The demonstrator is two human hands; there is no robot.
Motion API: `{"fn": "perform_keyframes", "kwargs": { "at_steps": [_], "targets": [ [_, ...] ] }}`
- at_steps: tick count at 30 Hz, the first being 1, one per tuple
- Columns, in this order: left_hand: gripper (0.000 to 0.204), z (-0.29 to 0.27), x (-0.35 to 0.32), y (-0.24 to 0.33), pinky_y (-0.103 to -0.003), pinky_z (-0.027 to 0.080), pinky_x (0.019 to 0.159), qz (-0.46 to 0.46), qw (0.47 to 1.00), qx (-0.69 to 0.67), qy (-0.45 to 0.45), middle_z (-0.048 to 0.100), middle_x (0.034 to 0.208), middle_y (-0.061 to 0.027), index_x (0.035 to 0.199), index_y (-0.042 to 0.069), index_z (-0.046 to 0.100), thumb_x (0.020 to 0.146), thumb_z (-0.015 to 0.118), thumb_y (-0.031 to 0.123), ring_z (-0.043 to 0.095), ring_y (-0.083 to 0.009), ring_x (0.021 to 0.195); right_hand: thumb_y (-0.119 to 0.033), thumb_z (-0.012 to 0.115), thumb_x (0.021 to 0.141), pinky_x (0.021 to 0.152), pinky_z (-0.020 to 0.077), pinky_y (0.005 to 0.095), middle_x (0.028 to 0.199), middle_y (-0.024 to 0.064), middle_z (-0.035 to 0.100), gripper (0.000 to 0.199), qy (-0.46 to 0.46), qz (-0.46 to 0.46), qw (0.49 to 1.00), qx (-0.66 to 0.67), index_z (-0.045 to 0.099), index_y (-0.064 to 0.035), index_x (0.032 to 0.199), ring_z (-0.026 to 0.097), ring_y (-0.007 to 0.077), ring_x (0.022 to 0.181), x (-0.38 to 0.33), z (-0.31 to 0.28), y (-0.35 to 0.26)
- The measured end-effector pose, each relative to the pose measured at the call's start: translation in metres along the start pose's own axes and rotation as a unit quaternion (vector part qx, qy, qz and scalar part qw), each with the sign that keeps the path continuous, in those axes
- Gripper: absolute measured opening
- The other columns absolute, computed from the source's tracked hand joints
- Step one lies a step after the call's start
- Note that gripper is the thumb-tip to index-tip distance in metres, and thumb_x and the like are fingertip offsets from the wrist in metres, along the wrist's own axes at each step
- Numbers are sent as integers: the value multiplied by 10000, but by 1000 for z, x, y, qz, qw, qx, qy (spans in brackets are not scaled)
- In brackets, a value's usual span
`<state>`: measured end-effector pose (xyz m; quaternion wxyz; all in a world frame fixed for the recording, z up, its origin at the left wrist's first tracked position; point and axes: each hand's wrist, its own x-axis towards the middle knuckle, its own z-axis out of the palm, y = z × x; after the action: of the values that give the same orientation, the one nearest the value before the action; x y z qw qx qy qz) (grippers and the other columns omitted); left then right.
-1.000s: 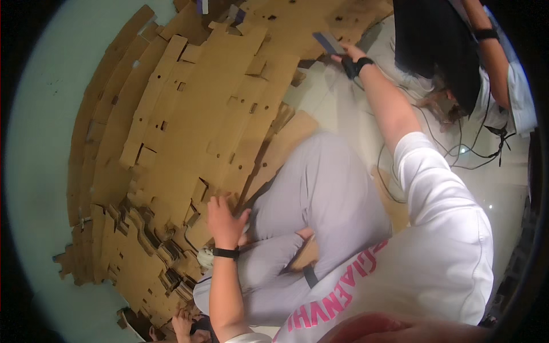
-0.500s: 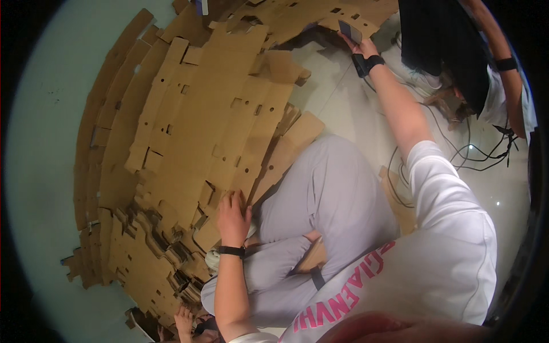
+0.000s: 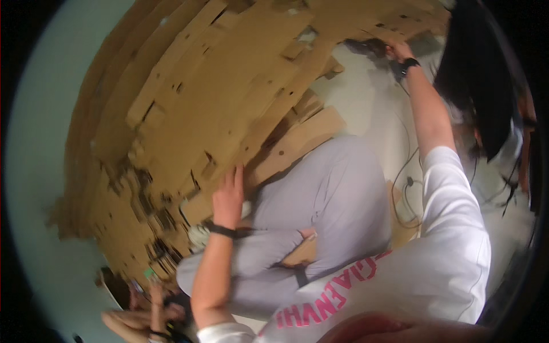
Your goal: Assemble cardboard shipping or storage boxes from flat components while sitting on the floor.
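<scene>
My left hand (image 3: pixel 227 199) lies on the near edge of a large flattened brown cardboard sheet (image 3: pixel 200 108) with slots and holes, fingers stretched out, holding nothing. Far out at the upper right is my right hand (image 3: pixel 400 51), its arm reaching past my bent knee. Its fingers look curled in, but motion blur hides what is between them. Dark and grey patches lie beside those fingers, next to the far cardboard, too smeared to name. A narrower cardboard piece (image 3: pixel 306 140) lies between the large sheet and my leg.
More cardboard is layered along the left, with a jumble of cut pieces (image 3: pixel 148 206) at lower left. Another person's hand (image 3: pixel 155 292) shows at the bottom left. Black cables (image 3: pixel 407 197) run over the pale floor at right, near a person in dark clothing (image 3: pixel 477 80).
My right hand has moved to the right; the flat grey rectangular thing it held against cardboard is no longer distinct. The view has shifted and blurred. My left hand stays on the cardboard.
</scene>
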<state>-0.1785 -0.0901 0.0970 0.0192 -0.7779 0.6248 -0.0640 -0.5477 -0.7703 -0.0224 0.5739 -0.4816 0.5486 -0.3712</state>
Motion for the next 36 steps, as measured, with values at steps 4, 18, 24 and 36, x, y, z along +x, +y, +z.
{"fn": "perform_keyframes", "kwargs": {
  "at_steps": [4,18,24,36],
  "targets": [
    [400,5,-7,-21,-361,578,681,-81,996,35,-24,615,1098,-101,1242,73,567,845,603,42,654,-280,953,-461,573,980,674,572,404,1073,193,659,548,32,129,989,-61,494,-81,1367,683,293,877,-20,11,-11],
    [276,54,-3,-95,-482,562,828,-261,961,34,-85,575,1173,-128,1123,93,610,858,614,17,591,-346,1115,-630,545,969,865,563,451,1385,173,588,844,-447,211,845,-206,321,-48,1538,617,267,1180,-242,191,-41],
    [227,33,-20,-133,-456,568,907,-298,940,-41,-161,666,1227,-155,1084,88,747,894,629,122,645,-353,1144,-506,554,1009,774,622,412,1402,166,578,711,-383,144,901,-147,365,-42,1513,684,317,1117,-232,244,-86],
    [367,23,-75,-213,-399,557,898,-381,897,-210,-80,733,1072,-197,1155,55,731,831,726,228,704,-333,1044,-177,683,839,456,506,398,758,98,709,216,-320,-208,777,-501,716,23,911,636,200,544,-289,284,-86]
  ]
}}
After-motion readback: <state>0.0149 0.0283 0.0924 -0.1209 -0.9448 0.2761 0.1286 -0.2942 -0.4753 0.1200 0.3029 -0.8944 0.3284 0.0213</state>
